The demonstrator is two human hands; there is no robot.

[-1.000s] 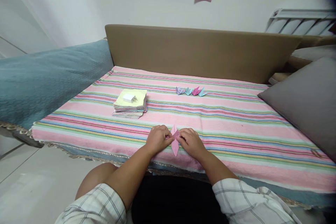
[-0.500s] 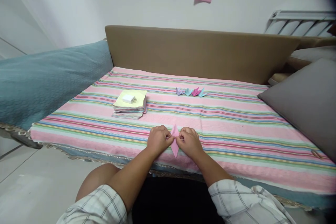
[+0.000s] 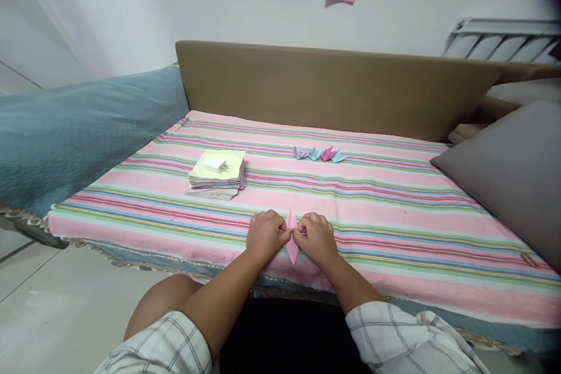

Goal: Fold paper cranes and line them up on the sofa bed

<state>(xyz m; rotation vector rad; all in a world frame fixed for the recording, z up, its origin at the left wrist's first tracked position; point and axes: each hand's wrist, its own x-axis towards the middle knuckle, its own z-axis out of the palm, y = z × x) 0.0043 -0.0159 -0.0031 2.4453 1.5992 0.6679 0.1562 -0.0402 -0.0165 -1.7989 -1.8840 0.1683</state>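
Observation:
A pink piece of folded origami paper (image 3: 292, 251), shaped like a narrow diamond, lies at the front of the striped cloth with one point toward me and one away. My left hand (image 3: 266, 235) pinches its left side between thumb and curled fingers. From the right, my right hand (image 3: 316, 238) grips the opposite side the same way. Both thumb tips nearly meet over the paper's middle, so its centre is partly hidden. Farther back, several folded paper cranes (image 3: 327, 153) in purple, blue and pink stand in a row.
To the left sits a stack of square paper (image 3: 217, 178) with a white plug adapter (image 3: 214, 164) on top. A striped cloth (image 3: 394, 187) covers the sofa seat. A grey cushion (image 3: 508, 169) leans at the right, and a brown backrest board (image 3: 324, 87) closes the back.
Both hands keep their pinch on the pink paper and have barely moved. The whole view has shifted very slightly.

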